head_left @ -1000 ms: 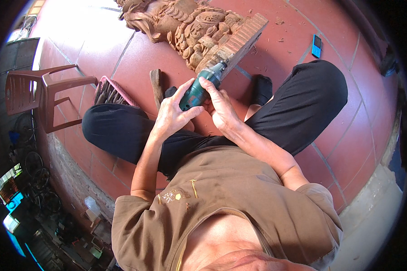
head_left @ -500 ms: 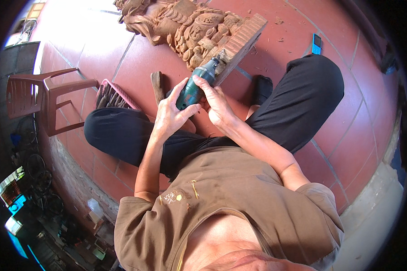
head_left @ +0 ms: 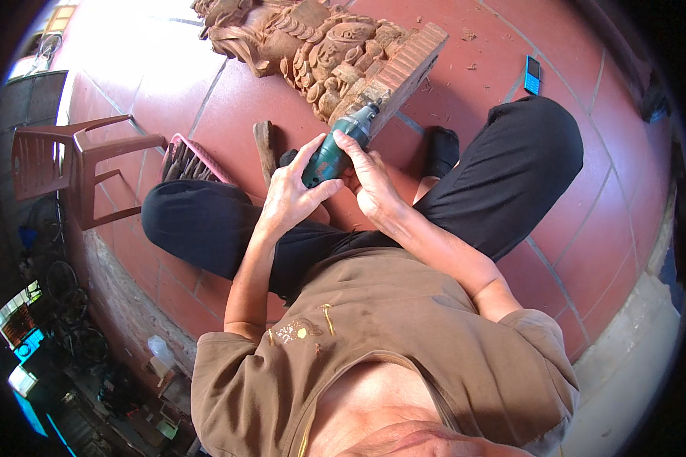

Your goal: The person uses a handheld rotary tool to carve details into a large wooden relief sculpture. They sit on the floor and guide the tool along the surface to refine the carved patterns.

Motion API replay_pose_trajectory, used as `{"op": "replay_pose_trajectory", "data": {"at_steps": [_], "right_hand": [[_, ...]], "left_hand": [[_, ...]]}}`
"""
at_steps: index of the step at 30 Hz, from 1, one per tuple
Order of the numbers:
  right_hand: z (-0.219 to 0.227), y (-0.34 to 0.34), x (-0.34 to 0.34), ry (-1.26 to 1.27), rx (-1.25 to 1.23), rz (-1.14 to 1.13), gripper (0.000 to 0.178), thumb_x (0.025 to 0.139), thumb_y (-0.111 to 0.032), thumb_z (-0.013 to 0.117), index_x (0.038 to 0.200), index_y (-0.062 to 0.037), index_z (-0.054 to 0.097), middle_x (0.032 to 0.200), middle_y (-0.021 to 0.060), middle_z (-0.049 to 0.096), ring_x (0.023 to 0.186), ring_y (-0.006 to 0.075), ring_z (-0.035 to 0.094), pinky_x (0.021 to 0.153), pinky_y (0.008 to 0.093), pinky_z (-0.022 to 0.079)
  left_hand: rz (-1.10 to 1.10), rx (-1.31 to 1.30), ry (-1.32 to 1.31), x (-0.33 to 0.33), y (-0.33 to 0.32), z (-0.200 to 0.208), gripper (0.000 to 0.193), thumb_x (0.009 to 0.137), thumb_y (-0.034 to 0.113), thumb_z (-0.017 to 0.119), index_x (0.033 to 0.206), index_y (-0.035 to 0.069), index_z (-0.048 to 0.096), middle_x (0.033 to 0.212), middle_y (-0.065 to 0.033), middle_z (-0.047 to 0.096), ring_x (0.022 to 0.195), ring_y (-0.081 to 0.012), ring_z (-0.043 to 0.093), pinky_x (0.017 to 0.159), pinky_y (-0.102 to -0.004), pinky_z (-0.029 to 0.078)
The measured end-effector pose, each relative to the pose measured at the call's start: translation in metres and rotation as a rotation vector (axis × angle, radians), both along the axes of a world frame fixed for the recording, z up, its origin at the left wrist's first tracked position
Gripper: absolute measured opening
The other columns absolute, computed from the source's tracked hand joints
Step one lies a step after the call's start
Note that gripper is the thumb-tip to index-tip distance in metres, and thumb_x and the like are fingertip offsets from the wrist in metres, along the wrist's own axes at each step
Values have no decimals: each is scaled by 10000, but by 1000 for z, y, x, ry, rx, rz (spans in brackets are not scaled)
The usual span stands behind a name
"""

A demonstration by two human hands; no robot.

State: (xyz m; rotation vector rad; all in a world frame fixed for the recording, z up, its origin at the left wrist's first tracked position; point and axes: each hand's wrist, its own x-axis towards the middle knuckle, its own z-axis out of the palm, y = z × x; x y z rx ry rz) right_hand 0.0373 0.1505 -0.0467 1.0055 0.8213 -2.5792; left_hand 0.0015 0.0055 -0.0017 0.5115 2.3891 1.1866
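Note:
Both my hands are wrapped round a green power grinder (head_left: 329, 158) with a grey metal head. My left hand (head_left: 288, 193) grips its rear from the left, thumb across the near end. From the right, my right hand (head_left: 371, 185) holds the body with the thumb on top. The tool's tip points away from me at the base of a reddish-brown wood carving (head_left: 343, 57), which lies on its side. Whether the tip touches the wood is too small to tell. Rounded shapes and coin-like discs cover the carving, and its base has a ridged edge.
A wooden mallet-like piece (head_left: 265, 148) and a pink basket of carving tools (head_left: 198, 161) are beside my left knee. Farther left stands a brown plastic chair (head_left: 91, 164). A blue phone (head_left: 533, 75) lies beyond my right knee. Wood shavings (head_left: 469, 36) dot the red tiles.
The grinder and both hands have shifted slightly to the right and a little toward me. Its tip sits lower against the carving's base. My grip stays the same.

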Motion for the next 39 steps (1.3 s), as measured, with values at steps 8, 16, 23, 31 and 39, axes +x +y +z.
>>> {"op": "replay_pose_trajectory", "data": {"at_steps": [8,16,23,31,39], "right_hand": [[0,-1,0,-1,11,-19,395,794,-373,779,1020,-96,613,932,0,608,841,110,597,697,310,499],[-5,-7,-11,48,7,-56,391,796,-348,779,1029,-79,619,934,11,617,830,121,601,723,290,503],[-3,-5,-10,74,-21,-26,416,805,-374,774,1042,-69,618,951,24,623,862,126,605,747,296,507],[-2,-1,-1,68,-44,-32,430,827,-388,752,1060,-57,607,949,27,624,860,123,607,732,281,511],[-11,0,3,47,-16,-36,422,840,-365,747,1067,-38,608,962,27,617,870,117,581,760,279,492]], "left_hand": [[3,3,-26,-1,1,0,725,747,284,780,1354,26,480,994,-224,664,931,-307,669,844,-377,495],[38,6,23,-1,0,-5,745,747,270,781,1372,26,457,1064,-235,662,979,-304,666,878,-368,492],[70,-18,-27,0,2,0,761,751,269,780,1390,40,438,1080,-235,659,987,-302,665,880,-366,492],[34,-10,10,1,3,-3,740,748,270,781,1372,32,461,1051,-226,666,964,-311,665,872,-372,492],[-2,0,4,0,3,-2,736,744,277,780,1366,33,469,994,-228,669,908,-307,671,839,-370,499]]}}
